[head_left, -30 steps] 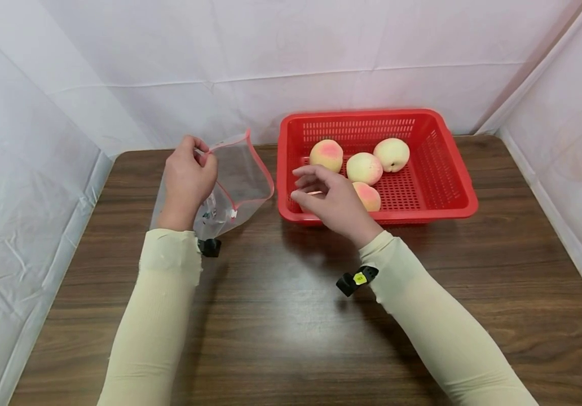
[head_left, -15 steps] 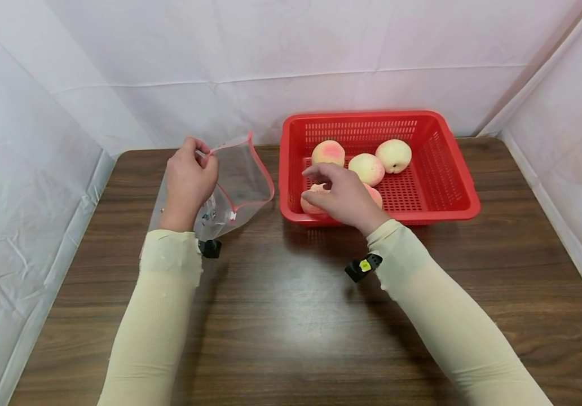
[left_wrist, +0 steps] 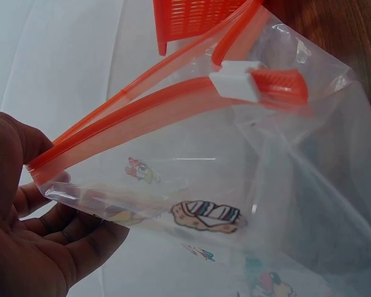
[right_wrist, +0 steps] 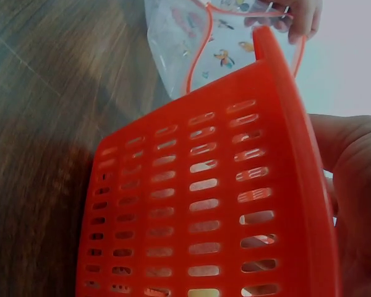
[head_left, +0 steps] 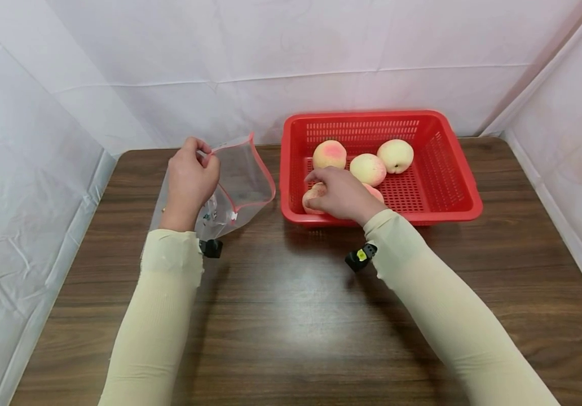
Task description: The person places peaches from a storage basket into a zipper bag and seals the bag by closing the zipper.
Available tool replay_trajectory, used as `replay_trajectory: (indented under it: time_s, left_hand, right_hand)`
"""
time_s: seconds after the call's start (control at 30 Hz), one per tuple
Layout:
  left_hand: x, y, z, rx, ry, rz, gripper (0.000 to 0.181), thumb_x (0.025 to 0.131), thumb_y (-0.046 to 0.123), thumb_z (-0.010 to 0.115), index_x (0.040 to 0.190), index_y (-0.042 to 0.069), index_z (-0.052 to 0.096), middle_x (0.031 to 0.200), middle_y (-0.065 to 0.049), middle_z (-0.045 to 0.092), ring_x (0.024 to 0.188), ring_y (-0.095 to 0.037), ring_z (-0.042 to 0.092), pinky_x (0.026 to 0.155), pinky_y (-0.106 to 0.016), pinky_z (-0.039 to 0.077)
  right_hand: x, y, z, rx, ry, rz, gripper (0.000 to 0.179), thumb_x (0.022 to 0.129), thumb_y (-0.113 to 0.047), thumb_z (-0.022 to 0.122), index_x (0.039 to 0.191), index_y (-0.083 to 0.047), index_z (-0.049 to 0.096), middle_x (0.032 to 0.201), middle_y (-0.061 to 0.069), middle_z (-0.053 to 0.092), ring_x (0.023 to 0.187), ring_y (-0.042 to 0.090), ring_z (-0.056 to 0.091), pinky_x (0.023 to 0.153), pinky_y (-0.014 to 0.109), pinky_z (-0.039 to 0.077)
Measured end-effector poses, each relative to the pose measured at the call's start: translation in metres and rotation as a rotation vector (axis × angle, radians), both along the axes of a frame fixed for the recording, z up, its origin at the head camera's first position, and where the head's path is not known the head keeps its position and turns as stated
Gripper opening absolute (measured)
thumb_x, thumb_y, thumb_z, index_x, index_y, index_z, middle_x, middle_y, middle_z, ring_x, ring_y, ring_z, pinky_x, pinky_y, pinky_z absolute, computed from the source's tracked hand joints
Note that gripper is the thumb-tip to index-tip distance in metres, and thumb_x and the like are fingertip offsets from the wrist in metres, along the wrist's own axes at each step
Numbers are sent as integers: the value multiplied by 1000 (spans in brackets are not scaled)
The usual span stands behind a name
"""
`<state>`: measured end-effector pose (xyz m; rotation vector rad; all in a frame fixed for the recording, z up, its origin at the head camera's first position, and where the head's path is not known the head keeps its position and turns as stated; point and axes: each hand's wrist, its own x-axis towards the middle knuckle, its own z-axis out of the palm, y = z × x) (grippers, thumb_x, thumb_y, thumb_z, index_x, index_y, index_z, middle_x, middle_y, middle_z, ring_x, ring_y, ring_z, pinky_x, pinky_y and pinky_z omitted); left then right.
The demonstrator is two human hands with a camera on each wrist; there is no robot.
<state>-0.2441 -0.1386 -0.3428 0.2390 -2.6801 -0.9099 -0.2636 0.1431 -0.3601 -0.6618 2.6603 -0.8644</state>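
Note:
My left hand [head_left: 189, 179] pinches the rim of a clear plastic slider bag [head_left: 244, 176] left of the basket. The bag's pink-red zip edge gapes open, with a white slider [left_wrist: 236, 81] near one end and small cartoon prints on the film. My right hand [head_left: 344, 193] reaches into the red basket [head_left: 459, 213], its thumb and fingers curled round a peach [head_left: 309, 199] at the near left corner. In the right wrist view the basket wall [right_wrist: 173, 198] hides most of that grip. Several other pale pink-and-yellow peaches [head_left: 368, 170] lie in the basket.
The dark wood-grain table [head_left: 281, 316] carries the bag and basket. White sheeting [head_left: 291, 62] rises behind the table and along both sides. The basket's raised rim stands between the right forearm and the peaches.
My right hand has moved slightly right and down into the basket, its fingers closing round the near left peach. My left hand keeps its pinch on the bag in much the same place.

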Motion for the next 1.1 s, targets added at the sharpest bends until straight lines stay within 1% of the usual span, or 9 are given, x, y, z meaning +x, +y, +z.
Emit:
replay_trajectory:
  time_s: [0.2, 0.33, 0.43, 0.5, 0.63, 0.83, 1.0, 1.1]
  left_hand:
    - [-1, -2, 6, 28, -34, 19, 22, 92, 23, 40, 105, 10, 51, 73, -4, 49, 56, -24, 46, 52, -34, 39]
    - [0, -3, 9, 51, -59, 25, 23, 93, 26, 40, 106, 11, 51, 74, -3, 49, 58, -23, 47, 54, -34, 39]
    - [0, -4, 11, 63, -59, 26, 24, 93, 27, 40, 106, 10, 51, 75, -3, 50, 61, -23, 47, 56, -33, 39]
    - [1, -4, 13, 70, -55, 32, 24, 93, 27, 40, 106, 10, 51, 75, -3, 50, 63, -23, 48, 58, -33, 39]
    - [2, -4, 17, 81, -59, 45, 25, 92, 27, 41, 106, 10, 52, 76, -3, 51, 66, -22, 48, 59, -32, 39]
    - [3, -3, 20, 85, -69, 51, 25, 92, 28, 41, 106, 11, 52, 79, -2, 51, 67, -22, 49, 59, -32, 40]
    - [4, -3, 23, 86, -79, 51, 26, 92, 29, 41, 107, 11, 52, 81, -3, 51, 69, -22, 50, 60, -32, 40]
    - [4, -2, 26, 85, -82, 52, 27, 93, 29, 41, 108, 10, 52, 83, -3, 52, 70, -22, 50, 60, -32, 41]
  right_hand:
    - [-6, -3, -1, 63, -23, 32, 46, 81, -23, 71, 123, -9, 61, 120, 4, 64, 99, 22, 56, 92, 38, 47]
    - [-9, -4, -4, 124, -33, 47, 49, 80, -21, 70, 126, -8, 61, 121, 5, 64, 103, 23, 57, 95, 39, 46]
    - [-12, -4, -6, 170, -41, 60, 51, 80, -21, 70, 128, -8, 60, 121, 6, 65, 105, 24, 58, 98, 40, 46]
    - [-14, -4, -6, 189, -47, 70, 51, 80, -21, 70, 128, -8, 60, 119, 6, 65, 103, 24, 58, 98, 40, 46]
    - [-17, -4, -7, 216, -64, 89, 48, 80, -21, 68, 127, -10, 60, 113, 5, 66, 98, 24, 58, 94, 39, 47]
    - [-18, -5, -9, 237, -78, 97, 45, 81, -23, 69, 123, -12, 61, 111, 4, 66, 97, 24, 57, 92, 38, 46]
    - [-19, -6, -11, 220, -65, 89, 35, 80, -23, 71, 112, -13, 63, 100, 3, 67, 90, 23, 56, 85, 36, 46]
    - [-19, -6, -12, 199, -53, 87, 33, 79, -23, 72, 109, -14, 63, 96, 3, 67, 88, 22, 57, 83, 35, 46]
